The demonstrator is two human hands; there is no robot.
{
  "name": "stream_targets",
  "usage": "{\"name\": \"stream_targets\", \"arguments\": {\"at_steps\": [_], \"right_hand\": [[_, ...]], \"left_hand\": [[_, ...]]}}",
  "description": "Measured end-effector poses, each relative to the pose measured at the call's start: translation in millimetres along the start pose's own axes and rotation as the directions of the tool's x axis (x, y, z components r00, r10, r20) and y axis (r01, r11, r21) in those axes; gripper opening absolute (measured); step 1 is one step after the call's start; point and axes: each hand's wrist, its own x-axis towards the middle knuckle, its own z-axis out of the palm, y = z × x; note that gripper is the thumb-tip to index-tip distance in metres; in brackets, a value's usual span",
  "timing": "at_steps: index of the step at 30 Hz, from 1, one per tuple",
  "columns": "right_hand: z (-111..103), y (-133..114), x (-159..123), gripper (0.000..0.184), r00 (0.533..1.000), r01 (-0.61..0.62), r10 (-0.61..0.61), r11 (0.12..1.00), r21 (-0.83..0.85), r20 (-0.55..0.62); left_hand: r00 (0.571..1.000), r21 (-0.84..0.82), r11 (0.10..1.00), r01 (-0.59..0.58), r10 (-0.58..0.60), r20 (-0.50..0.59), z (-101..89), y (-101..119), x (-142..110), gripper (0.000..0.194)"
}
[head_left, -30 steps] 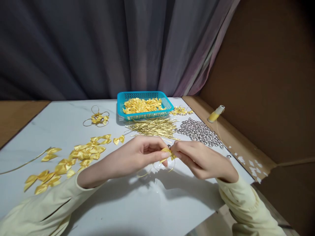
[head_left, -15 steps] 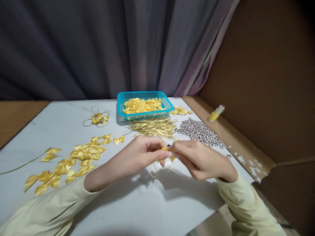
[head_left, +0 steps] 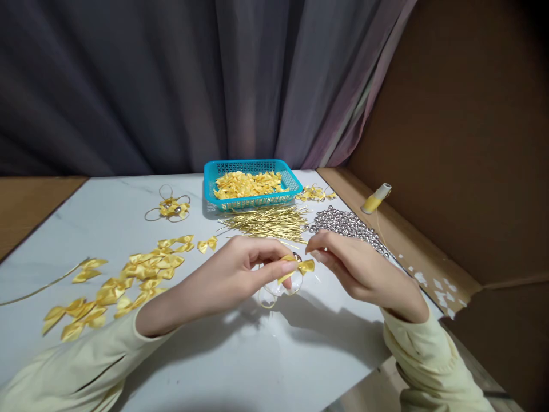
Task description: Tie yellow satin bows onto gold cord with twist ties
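My left hand (head_left: 257, 266) pinches a yellow ribbon bow (head_left: 306, 266) between thumb and forefinger above the table. Thin gold wire loops (head_left: 267, 298) hang below its fingertips, and a silver bead (head_left: 297, 257) shows just behind the bow. Apart from the bow, to its right, is my right hand (head_left: 349, 263). Its thumb and fingers are pinched together, pointing left; what lies between them, if anything, is too small to make out. Left of my left hand, several loose yellow bows (head_left: 152, 264) lie on the white table (head_left: 240, 366).
A blue basket (head_left: 253, 200) of yellow bows stands at the back. Before it lie gold wire stems (head_left: 270, 222) and a pile of silver beads (head_left: 343, 222). A wire-looped bow piece (head_left: 172, 209) sits back left. A thread spool (head_left: 376, 198) stands by the cardboard wall (head_left: 463, 143).
My right hand has let go of the bow and moved right, away from it. My left hand keeps its pinch, and more of the bow now shows.
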Motion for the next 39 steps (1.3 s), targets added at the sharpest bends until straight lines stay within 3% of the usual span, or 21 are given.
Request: {"name": "stream_targets", "arguments": {"at_steps": [6,10,14,17,20,26,30,33,36,38,39], "right_hand": [[-1.8,-11.4,-3.2,0.011,0.999,0.023,-0.018,0.98,-0.196,0.026],[0.0,-25.2,-7.9,0.01,0.991,-0.031,0.003,0.978,-0.205,-0.137],[17.7,-44.3,-15.7,0.01,0.912,-0.074,0.068,0.997,0.001,-0.404],[39.9,-52.4,-16.2,0.007,0.847,-0.191,0.26,0.963,0.191,-0.464],[56.8,-51.2,-10.3,0.006,0.757,-0.264,0.412,0.903,0.34,-0.507],[63.8,-38.2,0.1,0.011,0.762,-0.245,0.526,0.775,0.583,-0.378],[64.3,-29.6,0.6,0.014,0.769,-0.19,0.583,0.6,0.777,-0.262],[63.9,-23.4,1.0,0.014,0.779,-0.168,0.605,0.453,0.875,-0.164],[63.2,-17.2,1.4,0.013,0.804,-0.159,0.591,0.322,0.933,-0.067],[63.7,-14.8,1.3,0.013,0.789,-0.146,0.609,0.319,0.936,-0.084],[64.2,-14.7,1.1,0.013,0.757,-0.134,0.636,0.378,0.916,-0.152]], "left_hand": [[1.0,0.042,0.999,-0.011,0.011,-0.014,0.3,0.8,-0.9,0.027],[0.996,0.09,0.996,-0.014,0.022,-0.09,1.7,-0.9,-1.3,0.027],[0.963,0.116,0.993,0.011,0.021,-0.27,6.1,-2.9,1.9,0.022],[0.934,0.107,0.994,-0.015,0.053,-0.354,11.5,-2.4,3.9,0.017],[0.932,0.043,0.998,-0.038,0.051,-0.358,15.4,-2.3,3.7,0.013],[0.977,-0.105,0.994,-0.016,-0.006,-0.213,11.3,-10.0,2.1,0.021],[0.991,-0.146,0.989,0.024,-0.043,-0.129,6.9,-11.1,2.7,0.03],[0.98,-0.121,0.991,0.05,-0.072,-0.183,5.7,-9.3,3.2,0.032],[0.948,-0.024,0.998,0.063,-0.068,-0.311,5.0,-9.4,4.0,0.03],[0.923,0.062,0.995,0.076,-0.047,-0.382,4.7,-10.6,4.5,0.031],[0.914,0.103,0.991,0.082,-0.033,-0.405,4.8,-11.4,4.7,0.031]]}}
